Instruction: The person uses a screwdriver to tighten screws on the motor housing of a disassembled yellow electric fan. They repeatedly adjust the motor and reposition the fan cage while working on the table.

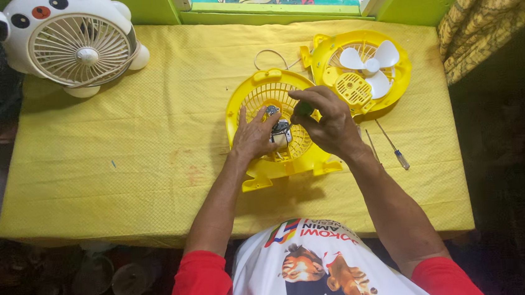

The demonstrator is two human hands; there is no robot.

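Observation:
A yellow fan housing lies flat on the yellow-clothed table, with a small metal motor at its centre. My left hand rests on the housing, fingertips against the motor. My right hand is over the motor from the right, fingers pinched around a dark tool handle. The other yellow fan half, with a white three-blade propeller, lies just beyond to the right. A thin white wire loops behind the two halves.
A small screwdriver and a thin metal rod lie right of my right wrist. A white panda-shaped fan stands at the table's far left corner. A green window frame runs behind, and a patterned curtain hangs at the right.

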